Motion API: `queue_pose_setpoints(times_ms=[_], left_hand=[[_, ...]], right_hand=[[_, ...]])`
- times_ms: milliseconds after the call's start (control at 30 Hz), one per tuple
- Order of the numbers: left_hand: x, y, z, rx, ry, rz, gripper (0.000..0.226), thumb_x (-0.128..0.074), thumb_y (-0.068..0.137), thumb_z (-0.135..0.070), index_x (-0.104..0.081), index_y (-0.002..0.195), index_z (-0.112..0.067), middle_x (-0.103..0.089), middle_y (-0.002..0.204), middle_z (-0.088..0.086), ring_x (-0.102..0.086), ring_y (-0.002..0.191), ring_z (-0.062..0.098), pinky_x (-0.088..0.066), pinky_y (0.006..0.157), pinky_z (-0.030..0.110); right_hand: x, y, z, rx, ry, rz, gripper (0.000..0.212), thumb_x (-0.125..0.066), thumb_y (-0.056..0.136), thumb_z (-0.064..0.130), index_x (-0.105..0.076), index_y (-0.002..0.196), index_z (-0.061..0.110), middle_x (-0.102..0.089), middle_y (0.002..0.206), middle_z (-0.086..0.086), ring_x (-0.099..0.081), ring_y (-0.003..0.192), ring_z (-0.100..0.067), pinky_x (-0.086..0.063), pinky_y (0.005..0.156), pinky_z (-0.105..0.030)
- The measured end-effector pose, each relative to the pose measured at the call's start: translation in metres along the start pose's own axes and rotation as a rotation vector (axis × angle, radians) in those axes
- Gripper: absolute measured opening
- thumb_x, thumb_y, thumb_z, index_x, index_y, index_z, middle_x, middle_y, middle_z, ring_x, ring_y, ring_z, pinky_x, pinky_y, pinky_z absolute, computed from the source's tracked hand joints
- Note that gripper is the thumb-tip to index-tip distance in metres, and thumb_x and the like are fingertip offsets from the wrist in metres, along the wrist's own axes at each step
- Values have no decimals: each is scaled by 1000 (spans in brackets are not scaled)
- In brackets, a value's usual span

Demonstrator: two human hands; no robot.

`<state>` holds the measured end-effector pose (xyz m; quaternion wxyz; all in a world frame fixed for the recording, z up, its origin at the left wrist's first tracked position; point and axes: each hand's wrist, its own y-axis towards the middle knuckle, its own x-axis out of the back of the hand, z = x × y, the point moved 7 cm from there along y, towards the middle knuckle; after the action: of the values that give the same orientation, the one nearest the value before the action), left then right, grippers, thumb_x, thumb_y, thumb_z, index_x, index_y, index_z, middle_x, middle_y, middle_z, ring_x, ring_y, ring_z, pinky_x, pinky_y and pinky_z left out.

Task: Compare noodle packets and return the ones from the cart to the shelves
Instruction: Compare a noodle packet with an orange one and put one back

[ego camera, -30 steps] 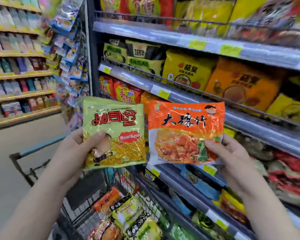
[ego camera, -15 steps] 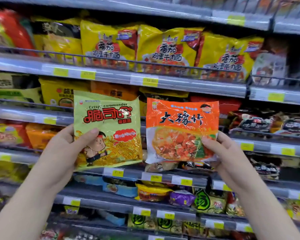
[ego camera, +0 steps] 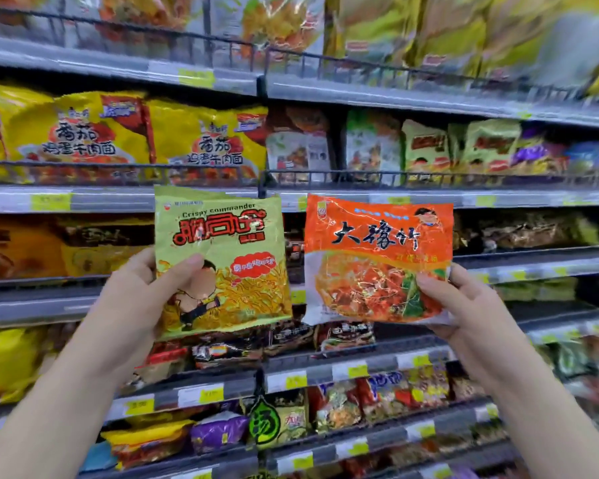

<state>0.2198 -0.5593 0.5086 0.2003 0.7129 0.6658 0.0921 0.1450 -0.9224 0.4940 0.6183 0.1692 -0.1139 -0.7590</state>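
Note:
My left hand [ego camera: 142, 299] grips a light green noodle packet [ego camera: 222, 257] marked "Crispy commander" by its lower left side, thumb across the front. My right hand [ego camera: 464, 305] pinches an orange noodle packet [ego camera: 377, 250] with black characters at its lower right corner. Both packets are held upright side by side, a small gap between them, in front of the shelves. The cart is out of view.
Grey shelves [ego camera: 325, 369] with wire rails and yellow price tags fill the view, stacked with noodle packets: large yellow bags [ego camera: 83, 133] upper left, green and purple packets [ego camera: 481, 146] upper right, dark packets [ego camera: 291, 337] just below the held ones.
My view has swung right from the cart and aisle to face the shelves and moved further right along them. Both hands keep holding the same packets side by side.

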Motion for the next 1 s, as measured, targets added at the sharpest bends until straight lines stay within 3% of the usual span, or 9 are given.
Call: queue_pose_setpoints(times_ms=[100,200,333,433,500,600,700,833,1000], left_hand=[[-67,5,10,-9,-9,26,84,-96,34,-72,-78,107,-33,-81,113,2,-74,110,26,-52,102,48],[-130,10,18,-15,-39,52,62,-91,58,-57,-74,110,-27,-82,108,3,-76,106,27,-56,86,37],[-192,16,26,-22,-1,69,82,-96,45,-65,-74,114,-26,-80,114,5,-77,104,25,-56,91,41],[-225,22,26,-25,14,57,44,-79,75,-42,-72,114,-23,-81,108,7,-76,97,25,-54,96,42],[-247,32,26,-28,44,63,41,-75,77,-39,-72,114,-23,-81,104,5,-75,87,16,-52,89,39],[-276,49,25,-34,78,74,39,-73,81,-34,-70,119,-23,-81,106,-1,-75,92,14,-52,93,40],[-300,67,29,-34,69,83,34,-74,82,-34,-71,115,-24,-82,96,-3,-76,81,12,-55,91,43],[-326,98,32,-68,82,92,58,-89,69,-55,-72,116,-25,-82,103,0,-73,92,19,-49,97,46],[-349,145,31,-135,82,70,53,-76,80,-42,-67,128,-22,-79,118,-2,-72,117,24,-48,111,51]], right_hand=[[63,6,15,18,3,-28,35,-71,80,27,-71,114,19,-79,109,-4,-75,92,-16,-61,70,-24],[122,19,26,33,-2,-55,34,-69,82,25,-71,115,19,-79,110,-2,-74,90,-15,-62,73,-26],[186,34,32,27,-8,-80,30,-67,87,22,-71,116,16,-78,109,-5,-73,90,-17,-62,75,-30],[222,42,34,32,-10,-88,36,-69,83,26,-71,117,16,-77,114,-7,-73,95,-19,-62,78,-33],[245,46,32,33,-13,-113,36,-71,81,29,-72,116,20,-77,116,-5,-73,101,-18,-63,80,-33],[276,55,25,19,-30,-155,43,-73,81,35,-70,122,22,-74,122,-3,-68,115,-24,-56,87,-38],[295,66,25,30,-32,-149,32,-68,90,28,-70,121,21,-74,121,-4,-69,113,-26,-59,83,-36],[311,90,27,63,-30,-134,35,-66,87,29,-70,120,20,-77,115,-1,-74,98,-20,-64,72,-28],[328,144,28,84,-55,-138,35,-69,80,33,-72,113,20,-78,112,-2,-74,89,-17,-62,72,-37]])
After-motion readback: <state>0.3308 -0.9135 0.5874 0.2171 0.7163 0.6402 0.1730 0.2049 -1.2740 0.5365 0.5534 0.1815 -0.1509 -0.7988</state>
